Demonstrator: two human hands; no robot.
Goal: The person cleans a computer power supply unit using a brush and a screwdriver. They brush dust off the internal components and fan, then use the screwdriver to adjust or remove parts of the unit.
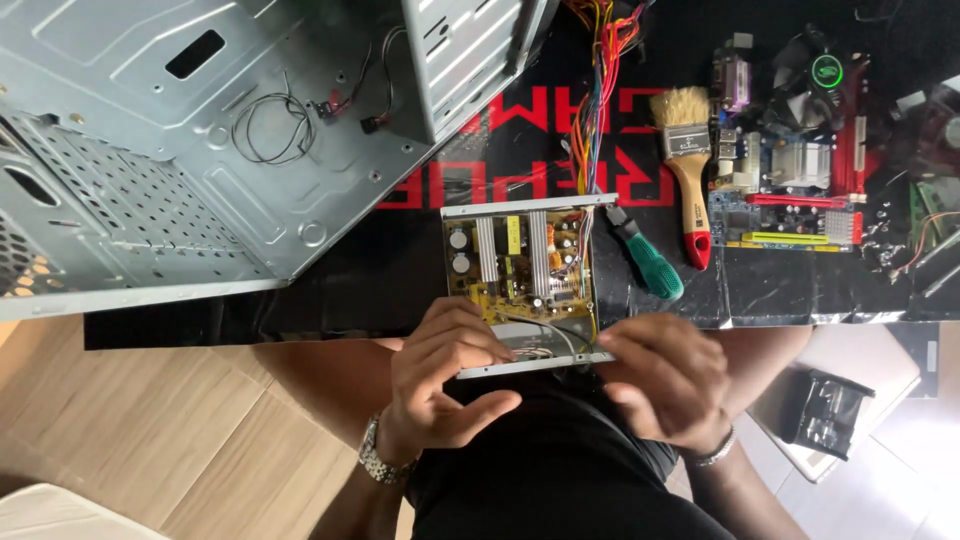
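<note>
An opened power supply unit (522,262), with a yellow circuit board, capacitors and metal heat sinks inside a grey metal frame, rests at the near edge of the black mat. My left hand (445,375) grips its near left corner, fingers over the rim. My right hand (665,375) holds the near right corner of the frame. A bundle of coloured wires (597,60) runs from the unit toward the far side.
An empty grey computer case (180,150) lies open at the left. A green-handled screwdriver (645,255) and a red-handled paintbrush (688,160) lie right of the unit. A motherboard (790,170) sits at the far right. A black part (828,412) lies on a low stool.
</note>
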